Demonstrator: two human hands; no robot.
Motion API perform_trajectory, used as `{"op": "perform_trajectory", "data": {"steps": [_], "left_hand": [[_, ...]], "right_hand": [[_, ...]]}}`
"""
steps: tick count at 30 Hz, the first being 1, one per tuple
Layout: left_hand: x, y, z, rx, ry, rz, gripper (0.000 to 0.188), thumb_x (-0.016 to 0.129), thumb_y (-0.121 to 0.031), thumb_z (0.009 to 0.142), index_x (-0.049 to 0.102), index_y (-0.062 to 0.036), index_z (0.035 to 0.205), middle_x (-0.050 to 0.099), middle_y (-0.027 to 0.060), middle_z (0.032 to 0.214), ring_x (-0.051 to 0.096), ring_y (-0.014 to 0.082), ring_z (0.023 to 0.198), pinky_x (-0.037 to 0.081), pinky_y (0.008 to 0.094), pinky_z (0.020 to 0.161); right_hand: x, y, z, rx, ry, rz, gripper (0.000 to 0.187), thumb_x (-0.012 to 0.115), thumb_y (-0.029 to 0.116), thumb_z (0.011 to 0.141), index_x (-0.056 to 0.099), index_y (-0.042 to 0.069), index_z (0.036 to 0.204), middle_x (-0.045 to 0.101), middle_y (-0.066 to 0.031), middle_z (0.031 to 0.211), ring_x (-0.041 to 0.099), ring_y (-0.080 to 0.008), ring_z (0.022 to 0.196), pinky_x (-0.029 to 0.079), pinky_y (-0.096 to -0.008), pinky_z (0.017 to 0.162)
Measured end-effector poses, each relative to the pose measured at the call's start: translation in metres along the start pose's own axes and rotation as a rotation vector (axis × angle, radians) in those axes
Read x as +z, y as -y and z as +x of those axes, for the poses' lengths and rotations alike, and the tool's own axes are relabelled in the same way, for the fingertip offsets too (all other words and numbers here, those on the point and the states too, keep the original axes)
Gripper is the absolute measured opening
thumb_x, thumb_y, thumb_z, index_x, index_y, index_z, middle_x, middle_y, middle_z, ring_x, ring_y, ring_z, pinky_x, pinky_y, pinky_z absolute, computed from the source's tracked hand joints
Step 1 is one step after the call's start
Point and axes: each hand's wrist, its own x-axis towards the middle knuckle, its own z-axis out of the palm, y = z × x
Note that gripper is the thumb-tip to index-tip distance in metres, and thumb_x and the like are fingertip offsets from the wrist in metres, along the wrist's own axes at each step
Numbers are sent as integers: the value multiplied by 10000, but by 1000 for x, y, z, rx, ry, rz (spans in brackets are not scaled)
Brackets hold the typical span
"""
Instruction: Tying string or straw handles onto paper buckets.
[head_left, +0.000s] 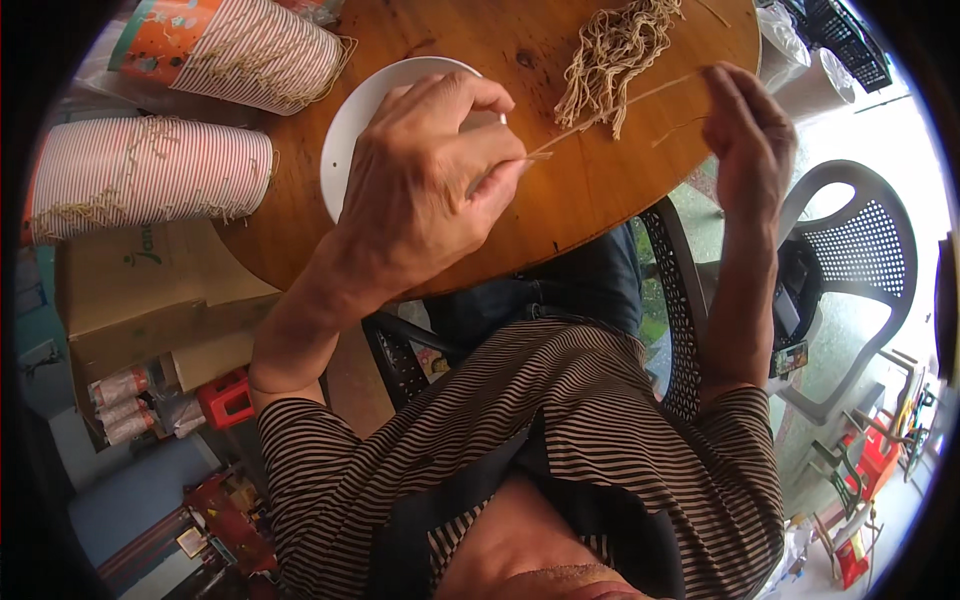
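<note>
My left hand (432, 165) is raised over the near part of the round wooden table, thumb and forefinger pinched on one end of a thin beige string (655, 92). The string runs slanting up to my right hand (748, 140), whose closed fingers grip the other part beyond the table's right edge. A loose end hangs beside the right fingers. Behind my left hand sits a white bowl (340, 150), partly hidden by it. A tangled bundle of similar strings (615, 60) lies farther back on the table.
Two long stacks of striped paper cups, the upper stack (255, 60) and the lower stack (150, 175), lie at the left with strings around them. Below them is a cardboard box (150, 280). A grey plastic chair (870, 250) stands at the right, beside the wooden table (590, 190).
</note>
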Motion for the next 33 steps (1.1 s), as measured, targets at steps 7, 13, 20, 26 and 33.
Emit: {"op": "perform_trajectory", "data": {"steps": [7, 13, 20, 26, 33], "left_hand": [[1, 15, -20, -87, -66, 263, 100, 749, -58, 761, 653, -55, 790, 626, 89, 1094, 644, 301, 887, 539, 401, 731], [-3, 25, -39, -345, -10, -12, 475, 783, -6, 793, 591, -83, 1220, 672, 129, 1001, 677, 319, 897, 564, 419, 762], [-10, 31, -46, -430, -148, -201, 478, 789, -53, 818, 639, -117, 1267, 707, 116, 911, 693, 297, 804, 565, 375, 733], [-18, 34, -53, -235, -127, 0, 181, 756, -63, 850, 694, -82, 1019, 687, 78, 840, 687, 268, 747, 536, 363, 623], [-42, 44, -67, 92, 130, 190, 170, 697, 19, 738, 616, -35, 877, 624, 74, 803, 660, 249, 812, 528, 365, 597]], "right_hand": [[-22, -18, 6, 57, -151, -133, 245, 759, 230, 914, 770, 37, 1064, 624, 43, 733, 492, -37, 601, 388, -195, 545], [-37, -43, -15, -89, 205, -603, 150, 687, 122, 950, 758, 19, 1034, 740, -40, 833, 643, -65, 758, 493, -238, 678], [-23, -55, -50, -186, 371, -693, 88, 689, 97, 913, 750, 55, 962, 726, -101, 760, 702, -164, 672, 535, -305, 635], [-35, -54, -40, -68, 364, -699, 104, 689, 127, 921, 739, 57, 979, 731, -97, 771, 675, -134, 662, 528, -304, 633], [-105, -27, -7, 293, 339, 348, 136, 504, 117, 1044, 582, 8, 1067, 519, -15, 683, 356, -58, 413, 297, -211, 384]]}}
